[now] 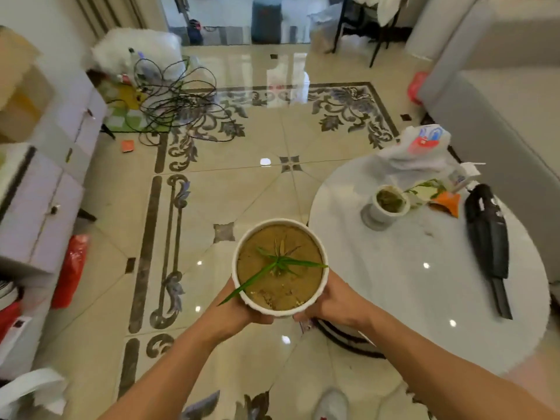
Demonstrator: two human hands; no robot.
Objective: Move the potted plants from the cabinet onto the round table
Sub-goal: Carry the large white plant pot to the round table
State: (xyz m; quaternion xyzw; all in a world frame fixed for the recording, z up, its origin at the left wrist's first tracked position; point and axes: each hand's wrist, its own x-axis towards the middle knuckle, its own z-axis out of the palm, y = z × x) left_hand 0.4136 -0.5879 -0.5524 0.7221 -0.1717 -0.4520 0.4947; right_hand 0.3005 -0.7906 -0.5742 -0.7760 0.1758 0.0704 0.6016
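I hold a large white pot of brown soil with a thin green sprout over the floor, just left of the round white table. My left hand grips its lower left side and my right hand its lower right side. A smaller white potted plant with pale green leaves stands on the table's far part. The white cabinet runs along the left wall.
On the table lie a black handheld device, an orange packet and a white plastic bag. A tangle of black cables lies on the floor far left. A grey sofa stands at right. Red bags sit beside the cabinet.
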